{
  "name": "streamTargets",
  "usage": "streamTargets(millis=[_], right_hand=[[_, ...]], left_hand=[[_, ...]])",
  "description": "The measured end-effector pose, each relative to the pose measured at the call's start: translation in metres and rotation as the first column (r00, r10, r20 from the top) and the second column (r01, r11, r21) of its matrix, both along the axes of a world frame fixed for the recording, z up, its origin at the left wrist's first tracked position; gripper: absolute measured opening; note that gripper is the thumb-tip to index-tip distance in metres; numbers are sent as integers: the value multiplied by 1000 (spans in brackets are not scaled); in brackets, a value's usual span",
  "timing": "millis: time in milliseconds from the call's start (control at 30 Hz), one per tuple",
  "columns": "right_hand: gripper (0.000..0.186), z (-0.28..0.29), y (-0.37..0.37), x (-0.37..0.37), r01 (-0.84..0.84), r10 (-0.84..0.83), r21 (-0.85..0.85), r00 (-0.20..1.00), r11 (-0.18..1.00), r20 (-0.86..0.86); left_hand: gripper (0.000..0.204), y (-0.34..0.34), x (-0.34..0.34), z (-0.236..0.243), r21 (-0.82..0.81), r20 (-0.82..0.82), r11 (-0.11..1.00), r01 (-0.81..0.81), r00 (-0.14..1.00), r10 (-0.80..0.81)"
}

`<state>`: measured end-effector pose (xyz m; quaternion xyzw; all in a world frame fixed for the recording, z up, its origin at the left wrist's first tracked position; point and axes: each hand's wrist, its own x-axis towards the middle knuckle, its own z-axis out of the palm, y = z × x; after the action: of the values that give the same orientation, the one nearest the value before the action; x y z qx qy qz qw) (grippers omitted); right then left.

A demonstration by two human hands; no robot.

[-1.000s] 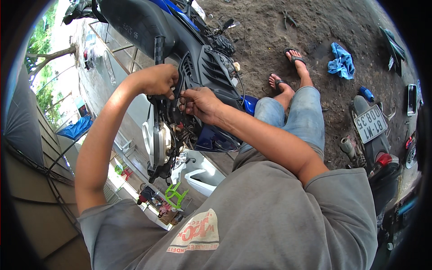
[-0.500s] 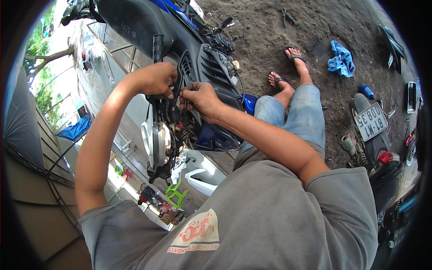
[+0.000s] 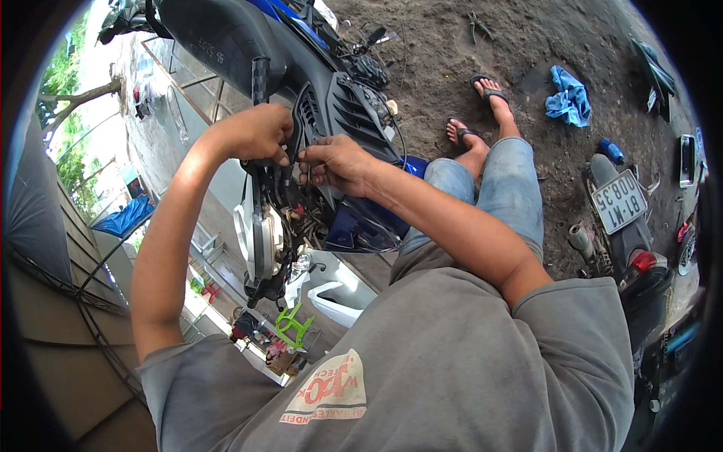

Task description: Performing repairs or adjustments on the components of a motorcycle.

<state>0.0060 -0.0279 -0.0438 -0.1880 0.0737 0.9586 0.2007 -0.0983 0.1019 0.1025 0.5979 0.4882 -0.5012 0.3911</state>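
Observation:
Both my hands work at the stripped handlebar area of a blue and black motorcycle (image 3: 331, 98). My left hand (image 3: 260, 132) is closed, its fingers pinched downward beside the black handlebar grip (image 3: 260, 81). Facing it, my right hand (image 3: 337, 164) is closed too, thumb and forefinger pressed together on something small and dark that I cannot make out. The fingertips are a short gap apart, above dark cables and exposed wiring (image 3: 300, 211). A white-edged front unit (image 3: 262, 239) sits below the hands.
Another motorcycle (image 3: 629, 218) stands at the right. On the dirt ground lie a blue cloth (image 3: 568, 96), pliers (image 3: 480, 27) and a blue can-like object (image 3: 611, 151). White fairing panels (image 3: 337, 303) and a green stool (image 3: 294, 326) are beyond the front end.
My hands stay at the same place on the motorcycle, with only slight finger movement. The whole view has shifted a little.

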Motion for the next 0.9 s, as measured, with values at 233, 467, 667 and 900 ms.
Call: streamTargets(millis=[233,467,667,900], right_hand=[[8,-9,-9,-9,-41,18,-187,993,981,-120],[8,-12,-8,-13,-115,62,-257,977,960,-205],[9,-3,-9,-6,-27,17,-134,997,991,-81],[7,-4,-17,-10,-14,-44,-285,980,958,-197]], left_hand=[[39,1,0,1,6,18,1000,-3,1000,3],[34,-1,-7,-6,-16,12,997,-81,997,81],[29,0,-8,-10,-59,55,996,-66,996,69],[29,4,-12,-14,-99,37,986,-137,989,141]])
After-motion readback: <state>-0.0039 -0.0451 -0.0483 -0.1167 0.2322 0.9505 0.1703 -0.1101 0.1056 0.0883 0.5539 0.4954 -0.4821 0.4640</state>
